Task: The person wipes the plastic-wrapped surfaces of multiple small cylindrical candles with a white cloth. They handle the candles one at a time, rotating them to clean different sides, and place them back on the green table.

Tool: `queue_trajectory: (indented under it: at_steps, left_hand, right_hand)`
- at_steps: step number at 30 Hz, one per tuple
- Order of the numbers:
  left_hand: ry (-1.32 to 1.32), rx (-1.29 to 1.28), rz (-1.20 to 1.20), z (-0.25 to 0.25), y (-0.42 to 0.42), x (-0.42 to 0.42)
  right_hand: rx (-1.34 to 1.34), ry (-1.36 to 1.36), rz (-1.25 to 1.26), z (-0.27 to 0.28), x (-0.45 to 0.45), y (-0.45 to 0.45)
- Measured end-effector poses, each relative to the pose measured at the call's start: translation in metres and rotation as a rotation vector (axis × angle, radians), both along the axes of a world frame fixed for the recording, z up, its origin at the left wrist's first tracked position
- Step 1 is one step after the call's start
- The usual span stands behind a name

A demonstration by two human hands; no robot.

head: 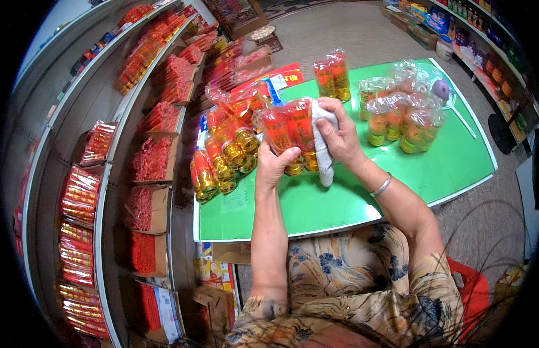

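Above the green tabletop [339, 204], my left hand [276, 163] grips a plastic-wrapped pair of red candles with gold bases [301, 126] from its left side. My right hand [341, 130] holds a white cloth [324, 148] against the right side of the same pack. Left of my hands, several wrapped red and gold candles [230, 148] lie piled together. An upright wrapped pair [332, 74] stands at the table's far edge. Several clear-wrapped packs [404, 108] with paler red and gold contents stand to the right.
A purple round object [440, 89] and a white-handled item [465, 122] lie at the table's right end. Shelves [106, 187] with boxed red packets line the left. A red plastic stool or crate [474, 291] is by my right side. More stocked shelves [482, 74] stand far right.
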State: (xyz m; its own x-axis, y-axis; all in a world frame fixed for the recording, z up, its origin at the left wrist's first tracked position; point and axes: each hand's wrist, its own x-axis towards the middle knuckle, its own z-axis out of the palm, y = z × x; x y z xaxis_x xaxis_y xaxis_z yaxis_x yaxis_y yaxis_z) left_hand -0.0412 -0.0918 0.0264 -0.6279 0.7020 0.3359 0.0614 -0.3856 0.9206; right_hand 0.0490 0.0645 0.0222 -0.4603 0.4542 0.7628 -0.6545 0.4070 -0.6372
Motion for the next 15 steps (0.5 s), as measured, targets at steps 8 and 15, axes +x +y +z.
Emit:
queue_trajectory:
  at_steps: [8, 15]
  left_hand:
    - [0.102, -0.060, 0.084, -0.007, 0.000, 0.002]
    - [0.532, -0.117, 0.410, 0.006, 0.009, 0.016]
  right_hand:
    - [0.071, 0.041, -0.006, 0.012, 0.005, 0.014]
    - [0.514, 0.103, -0.230, 0.031, 0.018, 0.014]
